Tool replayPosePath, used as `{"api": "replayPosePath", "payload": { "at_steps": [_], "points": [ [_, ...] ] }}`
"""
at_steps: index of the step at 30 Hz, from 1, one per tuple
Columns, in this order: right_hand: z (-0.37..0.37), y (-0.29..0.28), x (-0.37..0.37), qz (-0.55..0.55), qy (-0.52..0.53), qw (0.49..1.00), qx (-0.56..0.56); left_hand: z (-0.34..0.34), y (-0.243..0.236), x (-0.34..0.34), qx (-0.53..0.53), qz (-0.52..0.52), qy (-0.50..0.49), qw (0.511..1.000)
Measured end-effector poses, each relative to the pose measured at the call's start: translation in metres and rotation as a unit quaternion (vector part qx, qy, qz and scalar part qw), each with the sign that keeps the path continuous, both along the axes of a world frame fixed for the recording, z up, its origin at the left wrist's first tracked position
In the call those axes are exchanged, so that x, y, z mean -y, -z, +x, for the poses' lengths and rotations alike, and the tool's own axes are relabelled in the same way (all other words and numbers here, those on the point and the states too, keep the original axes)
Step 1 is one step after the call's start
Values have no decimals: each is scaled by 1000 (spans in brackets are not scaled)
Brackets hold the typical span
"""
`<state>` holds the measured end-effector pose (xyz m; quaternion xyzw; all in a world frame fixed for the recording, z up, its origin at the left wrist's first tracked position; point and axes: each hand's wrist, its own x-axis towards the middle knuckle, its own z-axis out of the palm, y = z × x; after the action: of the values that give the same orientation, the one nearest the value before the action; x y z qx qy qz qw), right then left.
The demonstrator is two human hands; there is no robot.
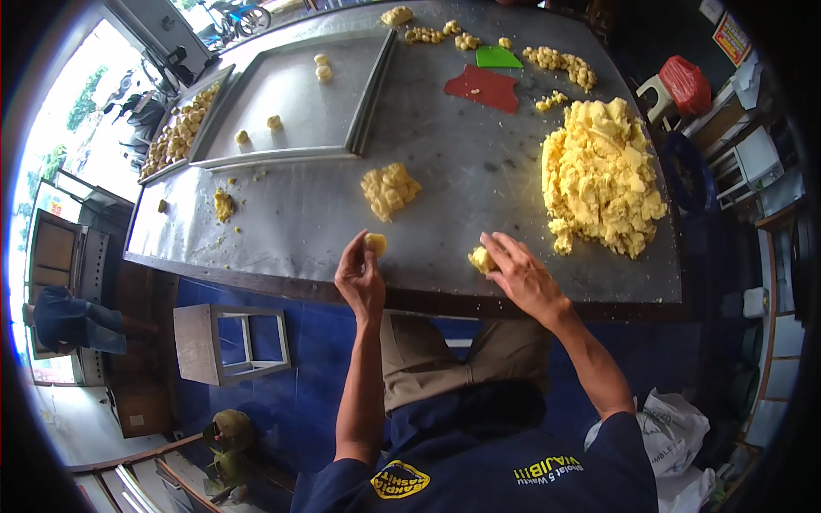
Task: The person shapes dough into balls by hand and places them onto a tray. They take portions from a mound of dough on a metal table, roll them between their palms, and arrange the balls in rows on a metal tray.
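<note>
Now, left hand point(360, 275) pinches small yellow piece point(375, 244) between thumb and fingers, over near side of metal table point(325, 218). Piece stubby; long way hard to tell. Right hand point(520, 272) points up and left, thumb and fingers closed round crumbly lump point(481, 259), also stubby. Pale dough point(390, 191) sits just past left hand. Big yellow heap point(599, 179) at right, long way running near to far.
</note>
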<state>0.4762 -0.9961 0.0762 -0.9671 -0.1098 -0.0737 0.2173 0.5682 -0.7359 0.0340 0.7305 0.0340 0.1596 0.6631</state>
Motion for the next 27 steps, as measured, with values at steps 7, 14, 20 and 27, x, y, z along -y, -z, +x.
{"api": "replayPosePath", "payload": {
  "at_steps": [7, 14, 20, 27],
  "points": [
    [7, -2, -9, -42, -105, 993, 45, 2, 7, -3, 28, 74, -12, 997],
    [0, 9, 2, 76, 21, 994, 81, 2, 2, -5, -4, 68, 0, 998],
    [-30, 8, 15, 24, 59, 996, 59, 3, 4, 9, -70, -61, 122, 988],
    [-30, 4, -4, 296, 186, 932, 95, -35, -13, 107, -77, 24, 260, 962]
  ]
}}
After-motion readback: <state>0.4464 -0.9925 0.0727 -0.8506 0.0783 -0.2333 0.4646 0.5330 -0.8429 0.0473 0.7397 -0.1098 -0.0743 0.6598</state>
